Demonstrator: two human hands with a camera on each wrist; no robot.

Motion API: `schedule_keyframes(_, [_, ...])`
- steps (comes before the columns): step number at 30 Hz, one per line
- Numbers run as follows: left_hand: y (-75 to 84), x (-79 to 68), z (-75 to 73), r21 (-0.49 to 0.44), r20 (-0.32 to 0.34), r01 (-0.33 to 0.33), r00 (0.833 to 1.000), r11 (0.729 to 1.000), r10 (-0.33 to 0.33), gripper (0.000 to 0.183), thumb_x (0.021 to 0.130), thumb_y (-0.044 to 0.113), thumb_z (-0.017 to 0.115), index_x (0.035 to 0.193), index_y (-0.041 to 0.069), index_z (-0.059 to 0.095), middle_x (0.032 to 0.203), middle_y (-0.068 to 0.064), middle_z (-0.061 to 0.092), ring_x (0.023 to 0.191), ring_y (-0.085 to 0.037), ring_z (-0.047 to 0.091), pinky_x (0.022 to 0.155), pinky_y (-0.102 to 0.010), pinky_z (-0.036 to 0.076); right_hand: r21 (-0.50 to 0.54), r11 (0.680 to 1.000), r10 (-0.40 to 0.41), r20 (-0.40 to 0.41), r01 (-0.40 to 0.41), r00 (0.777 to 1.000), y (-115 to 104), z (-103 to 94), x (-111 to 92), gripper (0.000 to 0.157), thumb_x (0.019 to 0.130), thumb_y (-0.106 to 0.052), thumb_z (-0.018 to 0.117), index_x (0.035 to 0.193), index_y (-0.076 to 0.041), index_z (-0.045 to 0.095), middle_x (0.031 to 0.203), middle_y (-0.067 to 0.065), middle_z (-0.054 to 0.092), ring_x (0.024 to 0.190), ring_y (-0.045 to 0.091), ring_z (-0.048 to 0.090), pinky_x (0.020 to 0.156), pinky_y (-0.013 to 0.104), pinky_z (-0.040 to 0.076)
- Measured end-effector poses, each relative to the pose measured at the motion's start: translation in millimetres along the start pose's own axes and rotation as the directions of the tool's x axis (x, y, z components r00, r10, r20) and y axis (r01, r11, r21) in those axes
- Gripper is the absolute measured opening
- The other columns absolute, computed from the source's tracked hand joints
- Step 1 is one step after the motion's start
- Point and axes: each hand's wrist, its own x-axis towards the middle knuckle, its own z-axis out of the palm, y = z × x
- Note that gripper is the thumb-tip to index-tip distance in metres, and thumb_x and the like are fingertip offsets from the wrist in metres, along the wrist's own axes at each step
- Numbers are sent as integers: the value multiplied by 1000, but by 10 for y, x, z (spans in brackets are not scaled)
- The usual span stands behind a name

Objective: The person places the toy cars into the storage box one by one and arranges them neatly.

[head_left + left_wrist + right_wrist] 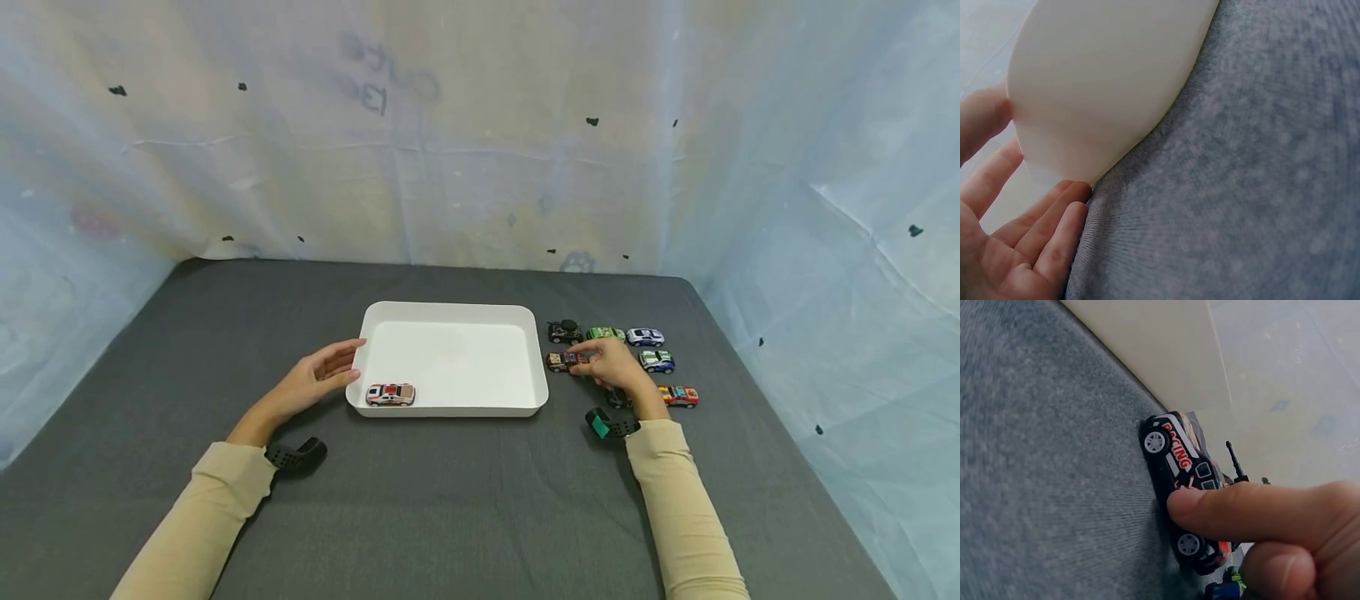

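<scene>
A white rectangular tray [457, 358] lies on the cloth, with a white and red toy car [390, 394] in its front left corner. At the tray's left end is my left hand [324, 372], its relaxed fingers touching the outer wall [1104, 75] in the left wrist view. Just beyond the right end, my right hand [609, 364] pinches a dark toy car [558, 362] between thumb and fingers. In the right wrist view the thumb presses the side of this black car [1175, 453], marked "RACING", which is down at the cloth.
Around my right hand stand more toy cars: a black one [565, 332], a green one [606, 333], a white and purple one [646, 337], a white, blue and green one [657, 361] and a red one [679, 396]. Another dark car [618, 398] is partly hidden under the wrist.
</scene>
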Motion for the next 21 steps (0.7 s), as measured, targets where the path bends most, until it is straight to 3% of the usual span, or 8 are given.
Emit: schedule_keyframes(21, [-23,24,-2,-4,0,-4,1000,1000,4,58,99,22,56,151,11,33,157,-20,31,140,-42,36,92,0,38,-42,997,-72,-77,68,994,-106,-59,0,40,84,-19,75,118,-1,68,42,-9,35,38,7,33,41,22,30])
